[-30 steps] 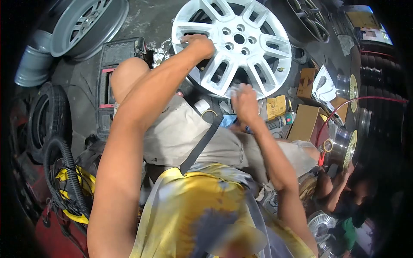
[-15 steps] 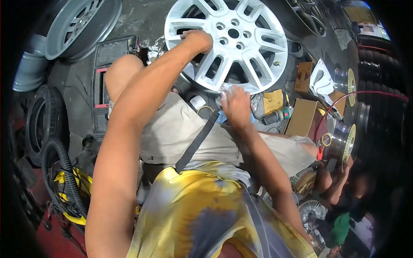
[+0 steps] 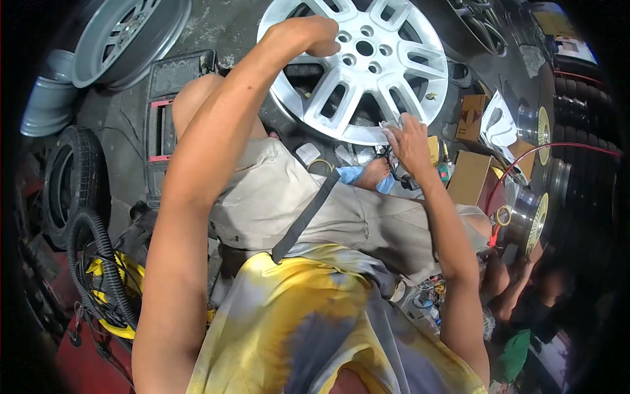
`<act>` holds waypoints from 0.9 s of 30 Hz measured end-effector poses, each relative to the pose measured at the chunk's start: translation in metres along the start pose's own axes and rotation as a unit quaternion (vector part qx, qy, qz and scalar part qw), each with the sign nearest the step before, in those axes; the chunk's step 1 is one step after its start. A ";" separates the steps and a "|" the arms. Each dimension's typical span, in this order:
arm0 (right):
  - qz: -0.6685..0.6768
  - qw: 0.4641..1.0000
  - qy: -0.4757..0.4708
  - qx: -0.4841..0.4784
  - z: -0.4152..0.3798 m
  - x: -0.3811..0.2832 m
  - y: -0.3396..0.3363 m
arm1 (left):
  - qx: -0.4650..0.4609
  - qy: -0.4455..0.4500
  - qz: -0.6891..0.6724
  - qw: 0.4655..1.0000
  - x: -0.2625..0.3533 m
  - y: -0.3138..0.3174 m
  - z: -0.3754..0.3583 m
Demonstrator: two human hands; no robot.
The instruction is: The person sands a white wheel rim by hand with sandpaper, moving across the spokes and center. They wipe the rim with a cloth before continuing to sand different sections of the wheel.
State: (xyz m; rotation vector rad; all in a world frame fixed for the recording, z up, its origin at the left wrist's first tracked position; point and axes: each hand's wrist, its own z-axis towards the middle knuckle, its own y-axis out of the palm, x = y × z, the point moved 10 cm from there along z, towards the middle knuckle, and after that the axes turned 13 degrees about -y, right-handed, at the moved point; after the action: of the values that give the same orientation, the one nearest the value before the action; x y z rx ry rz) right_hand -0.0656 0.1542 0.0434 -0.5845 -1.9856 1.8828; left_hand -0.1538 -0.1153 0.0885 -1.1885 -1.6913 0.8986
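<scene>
Right-hand fingers point(image 3: 395, 136) grasp pale wad point(image 3: 388, 124) at near edge of white wheel point(image 3: 361, 69); left hand point(image 3: 320, 35) over wheel's left side, grip unclear. Risk: loose bracing could let wheel shift under pressure.

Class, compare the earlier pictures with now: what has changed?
The right hand has moved rightward along the white wheel's near edge; the left hand has shifted inward, nearer the wheel's centre. The right hand still holds the crumpled whitish material, and the wheel hasn't visibly turned.
</scene>
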 end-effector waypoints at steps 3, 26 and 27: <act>0.019 0.999 0.028 -0.031 -0.023 0.009 -0.024 | -0.019 0.027 -0.020 0.999 0.006 -0.014 -0.006; 0.047 0.984 0.034 0.171 -0.009 -0.100 -0.003 | -0.069 0.066 0.004 0.995 0.049 0.024 -0.005; 0.034 0.985 0.058 0.159 -0.027 -0.075 -0.005 | -0.076 0.067 0.016 0.995 0.049 0.022 -0.008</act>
State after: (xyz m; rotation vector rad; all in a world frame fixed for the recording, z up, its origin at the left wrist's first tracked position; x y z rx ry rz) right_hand 0.0127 0.1388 0.0531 -0.6579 -1.5672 2.0971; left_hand -0.1476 -0.0615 0.0838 -1.3499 -1.6583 0.7036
